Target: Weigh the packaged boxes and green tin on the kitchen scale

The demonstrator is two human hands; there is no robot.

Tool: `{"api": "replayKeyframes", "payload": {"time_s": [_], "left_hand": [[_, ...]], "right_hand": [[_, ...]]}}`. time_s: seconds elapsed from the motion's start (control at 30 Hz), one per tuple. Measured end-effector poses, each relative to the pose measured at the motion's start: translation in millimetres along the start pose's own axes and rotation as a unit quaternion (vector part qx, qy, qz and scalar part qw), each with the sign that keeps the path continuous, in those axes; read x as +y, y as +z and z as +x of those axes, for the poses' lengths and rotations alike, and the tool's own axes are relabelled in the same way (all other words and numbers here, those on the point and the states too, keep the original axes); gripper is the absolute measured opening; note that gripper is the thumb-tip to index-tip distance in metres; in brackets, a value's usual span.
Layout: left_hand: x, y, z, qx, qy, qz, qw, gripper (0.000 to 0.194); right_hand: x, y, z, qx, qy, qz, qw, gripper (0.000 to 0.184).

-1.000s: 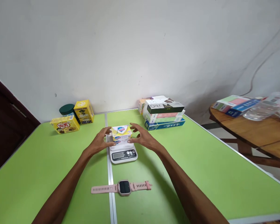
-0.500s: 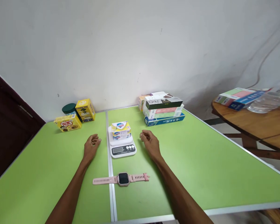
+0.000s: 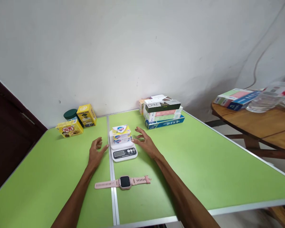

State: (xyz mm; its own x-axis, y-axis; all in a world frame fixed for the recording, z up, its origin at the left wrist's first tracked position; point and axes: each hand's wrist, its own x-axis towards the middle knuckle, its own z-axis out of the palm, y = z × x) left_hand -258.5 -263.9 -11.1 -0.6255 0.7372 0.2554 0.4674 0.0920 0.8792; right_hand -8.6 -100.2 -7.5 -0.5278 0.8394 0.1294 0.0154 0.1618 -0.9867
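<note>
A white kitchen scale (image 3: 124,154) stands on the green table, its display towards me. Two yellow and white soap boxes (image 3: 121,134) are stacked on its platform. Left of the scale, my left hand (image 3: 97,152) is open, thumb apart from the fingers, holding nothing. My right hand (image 3: 144,142) is open at the scale's right side, fingers spread, with the thumb close to the soap boxes; whether it touches them I cannot tell. In front of the scale lies a pink smartwatch (image 3: 125,182), its strap stretched out flat across the table's seam.
At the back left of the green table (image 3: 204,164) are yellow snack boxes (image 3: 70,128) and a green-lidded jar (image 3: 70,114). Several boxes (image 3: 165,110) are piled at the back right. A wooden table (image 3: 249,126) to the right bears more boxes (image 3: 237,98) and a clear plastic container (image 3: 263,99).
Both hands have moved inward towards the scale, and their fingers have spread wider. My right hand is now much closer to the soap boxes. The camera view has shifted slightly.
</note>
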Motion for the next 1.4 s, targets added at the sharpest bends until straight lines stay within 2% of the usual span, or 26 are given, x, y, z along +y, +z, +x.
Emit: {"api": "replayKeyframes", "payload": {"time_s": [0.07,0.17,0.3,0.47,0.57,0.67,0.77,0.87,0.97,1.03,1.1,1.2,1.3,1.4], "left_hand": [[13.4,6.7,7.1,-0.013,0.047,0.039,0.998,0.074],[33.8,16.3,25.1,-0.083,0.099,0.091,0.987,0.081],[49.2,21.8,50.7,-0.178,0.115,0.142,0.967,0.073],[49.7,20.6,62.2,-0.204,0.122,0.14,0.961,0.058],[48.8,18.6,61.4,-0.215,0.124,0.124,0.961,0.056],[48.8,7.6,63.7,-0.218,0.127,0.098,0.963,0.056],[44.1,-18.0,71.0,-0.2,0.127,0.076,0.969,0.057],[28.7,-51.4,84.0,-0.191,0.104,0.066,0.974,0.06],[3.2,-79.9,103.3,-0.195,0.058,0.039,0.978,0.067],[-15.8,-91.7,117.8,-0.193,0.027,0.007,0.981,0.069],[-33.8,-96.8,130.1,-0.19,-0.002,-0.025,0.981,0.071],[-57.2,-94.5,137.1,-0.176,-0.038,-0.059,0.982,0.075],[-76.1,-87.7,125.4,-0.106,-0.036,-0.044,0.993,0.077],[-89.6,-84.8,103.2,-0.015,-0.005,0.02,1.0,0.066]], "right_hand": [[-6.3,-2.9,9.1,-0.03,-0.006,-0.015,0.999,0.097],[-18.6,-8.5,24.3,-0.082,-0.019,-0.048,0.995,0.1],[-33.6,-10.9,42.5,-0.148,-0.036,-0.09,0.984,0.088],[-35.7,-5.7,55.6,-0.183,-0.045,-0.133,0.973,0.059],[-36.6,-2.7,59.5,-0.191,-0.027,-0.155,0.969,0.054],[-49.1,5.2,65.6,-0.208,-0.019,-0.182,0.961,0.05],[-68.9,28.3,76.3,-0.211,-0.041,-0.216,0.953,0.047],[-79.8,67.5,94.3,-0.22,-0.064,-0.231,0.946,0.045],[-73.0,112.9,119.2,-0.243,-0.066,-0.224,0.941,0.042],[-61.9,140.4,136.6,-0.247,-0.064,-0.228,0.94,0.042],[-49.2,162.4,151.5,-0.242,-0.063,-0.237,0.939,0.043],[-31.4,183.3,166.3,-0.235,-0.057,-0.246,0.938,0.044],[-17.3,194.0,174.7,-0.222,-0.051,-0.253,0.94,0.042],[-7.8,202.9,182.3,-0.203,-0.051,-0.254,0.944,0.042]]}}
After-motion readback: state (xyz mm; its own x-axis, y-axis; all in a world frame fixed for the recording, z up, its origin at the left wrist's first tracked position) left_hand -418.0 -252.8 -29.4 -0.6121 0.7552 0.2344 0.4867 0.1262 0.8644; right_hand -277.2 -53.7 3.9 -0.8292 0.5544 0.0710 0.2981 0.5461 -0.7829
